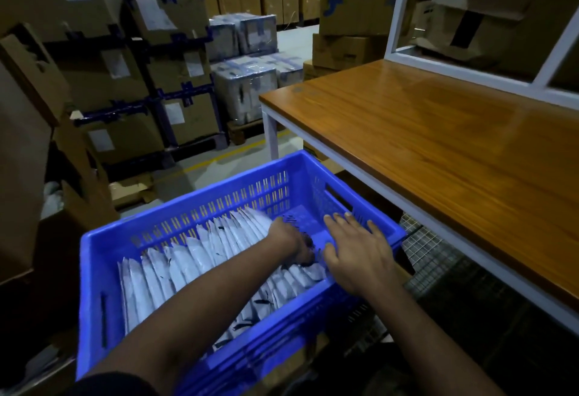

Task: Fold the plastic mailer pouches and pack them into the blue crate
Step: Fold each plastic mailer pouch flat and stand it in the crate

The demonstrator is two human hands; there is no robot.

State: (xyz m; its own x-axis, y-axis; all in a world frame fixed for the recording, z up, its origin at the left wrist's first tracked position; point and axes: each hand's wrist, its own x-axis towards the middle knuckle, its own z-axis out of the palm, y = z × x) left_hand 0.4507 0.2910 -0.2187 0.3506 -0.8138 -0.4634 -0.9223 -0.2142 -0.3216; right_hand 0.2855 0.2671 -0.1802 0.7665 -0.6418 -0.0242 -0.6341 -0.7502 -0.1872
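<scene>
Lower centre of frame: blue crate [94, 257], pouches [194, 257] standing on edge in a row from its left end. Left hand [291, 242] curled down at row's right end; grip on a pouch cannot be told. Right hand [354, 248] flat, fingers spread, empty. Step judged: packing. Next: seat pouch, close the gap

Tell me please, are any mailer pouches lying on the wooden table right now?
No, the wooden table shows only bare top, while the white pouches stand in rows inside the blue crate.
</scene>
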